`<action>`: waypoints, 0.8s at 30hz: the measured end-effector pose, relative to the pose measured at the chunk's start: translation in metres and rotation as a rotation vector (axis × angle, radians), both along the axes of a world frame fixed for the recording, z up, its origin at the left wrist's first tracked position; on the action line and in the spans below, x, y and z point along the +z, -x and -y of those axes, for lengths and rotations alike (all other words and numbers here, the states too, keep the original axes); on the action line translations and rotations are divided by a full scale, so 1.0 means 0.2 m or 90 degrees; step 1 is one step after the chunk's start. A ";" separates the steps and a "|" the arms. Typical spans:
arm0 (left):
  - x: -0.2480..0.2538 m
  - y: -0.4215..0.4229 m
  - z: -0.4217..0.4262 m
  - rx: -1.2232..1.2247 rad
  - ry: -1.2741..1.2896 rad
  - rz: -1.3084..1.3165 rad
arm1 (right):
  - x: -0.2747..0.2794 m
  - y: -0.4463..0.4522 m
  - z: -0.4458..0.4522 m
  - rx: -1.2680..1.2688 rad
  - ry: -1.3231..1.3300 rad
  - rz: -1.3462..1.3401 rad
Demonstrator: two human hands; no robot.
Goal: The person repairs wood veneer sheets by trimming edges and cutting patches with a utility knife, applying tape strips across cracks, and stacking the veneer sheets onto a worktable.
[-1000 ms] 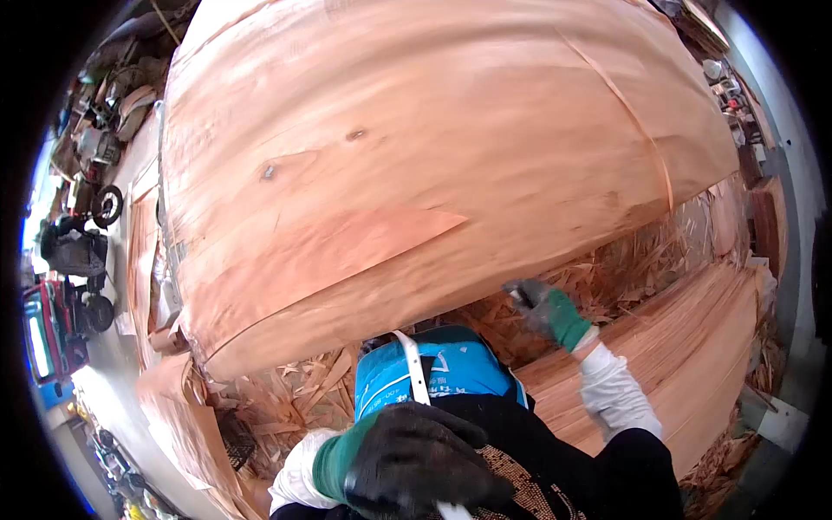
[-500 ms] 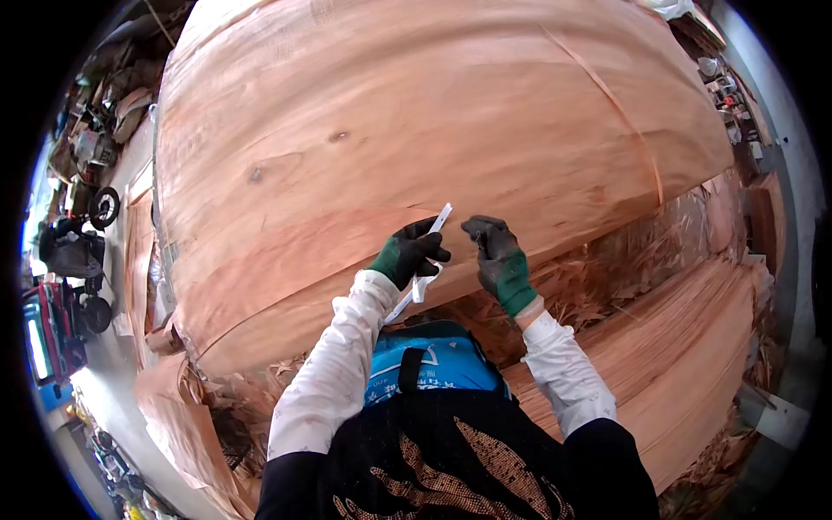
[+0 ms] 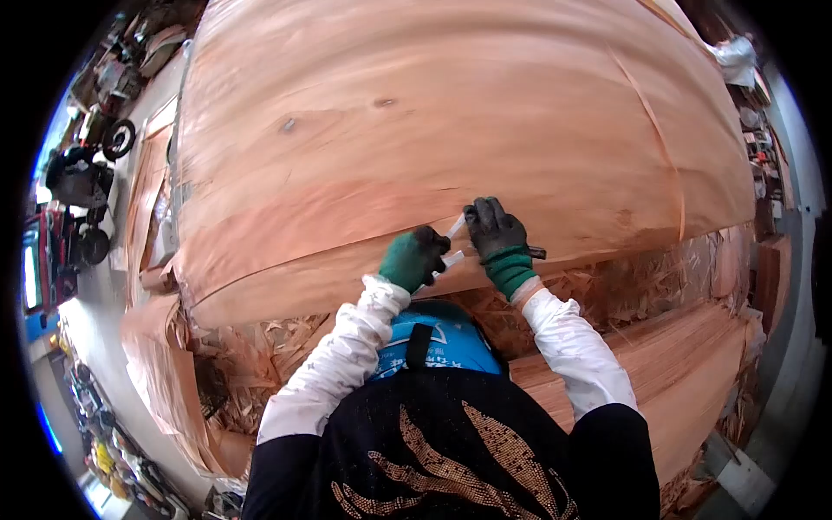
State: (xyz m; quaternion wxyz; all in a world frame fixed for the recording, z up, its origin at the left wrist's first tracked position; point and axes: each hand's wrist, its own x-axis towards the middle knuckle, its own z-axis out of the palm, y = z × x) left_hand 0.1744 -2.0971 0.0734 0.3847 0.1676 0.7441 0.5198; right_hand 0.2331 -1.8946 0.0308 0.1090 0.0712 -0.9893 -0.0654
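My left hand [image 3: 418,258], in a dark-palmed glove with a green cuff, is closed on a white strip [image 3: 456,227] that looks like tape. One part of the strip runs up toward my right fingertips, and a shorter piece [image 3: 453,258] sticks out beside the left fingers. My right hand [image 3: 497,232], gloved alike, is palm down with its fingers bent, close to the strip's upper end. From under its outer side juts a short dark handle [image 3: 537,252]; the rest of that tool is hidden. Both hands are over the near edge of a wood veneer sheet [image 3: 433,113].
Below the top sheet are torn veneer scraps [image 3: 607,290] and another veneer stack [image 3: 641,373] to the right. Curled sheets [image 3: 160,381] stand at the left. A parked motorbike [image 3: 82,186] and a red vehicle [image 3: 39,260] are farther left. An orange band [image 3: 656,130] lies across the sheet.
My right hand has turned palm down, and a dark handle now shows beside it. My left hand has rolled over with the strip. The view has shifted, moving the sheet right in frame.
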 end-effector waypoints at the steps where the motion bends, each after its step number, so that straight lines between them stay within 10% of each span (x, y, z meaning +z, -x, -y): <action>1: 0.04 0.06 0.02 0.019 0.103 -0.036 | 0.01 0.01 0.01 -0.013 0.008 0.028; 3: 0.14 0.21 0.11 0.085 0.161 0.002 | 0.03 0.02 0.02 -0.038 0.018 0.081; 4: -0.05 0.33 0.23 0.015 -0.032 -0.338 | 0.02 0.02 0.01 -0.015 0.029 0.032; 6: -0.02 0.40 0.32 0.266 -0.020 0.171 | 0.04 0.02 0.01 -0.016 0.007 0.059; 12: -0.04 0.39 0.34 0.458 -0.065 0.258 | 0.25 0.29 0.30 0.027 0.125 0.046; 24: 0.12 0.33 0.65 0.188 0.279 -0.027 | -0.01 0.55 0.57 0.176 -0.003 0.043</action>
